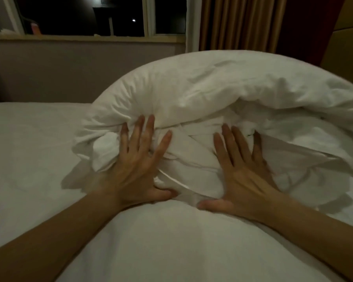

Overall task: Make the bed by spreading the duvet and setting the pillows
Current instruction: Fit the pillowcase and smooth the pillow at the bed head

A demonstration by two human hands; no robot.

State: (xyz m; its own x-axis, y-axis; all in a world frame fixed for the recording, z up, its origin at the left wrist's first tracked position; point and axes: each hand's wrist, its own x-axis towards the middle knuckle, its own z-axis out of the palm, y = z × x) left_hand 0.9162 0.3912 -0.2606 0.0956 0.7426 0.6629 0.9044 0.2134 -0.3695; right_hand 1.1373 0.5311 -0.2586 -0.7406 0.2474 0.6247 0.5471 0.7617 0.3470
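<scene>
Looking down from head height, two bare forearms reach forward over a white bed in dim, warm light. At far left, the flat white sheet [29, 151] covers the mattress and runs back to a grey wall. Above that wall sits a window [86, 16], dark with night outside, with a pale sill along its lower edge.

Left of centre, the left hand [138, 165] lies palm down with its fingers spread and straight, pressing into the bunched white fabric; it is released, gripping nothing. Its fingertips reach the lower edge of a large puffed fold of white duvet [222, 88], which rises in a rounded heap across the middle and right of the bed. Beneath that heap the cloth is crumpled into many small creases. Smoother white bedding fills the near foreground between the two arms.

Right of centre, the right hand [243, 171] mirrors the other: palm down, fingers splayed and straight, pressing the crumpled fabric, also released and clasping nothing. The thumbs point toward each other, close but apart.

Behind the heap at upper right hang tan pleated curtains [238, 23], then a dark red panel [306, 27].
</scene>
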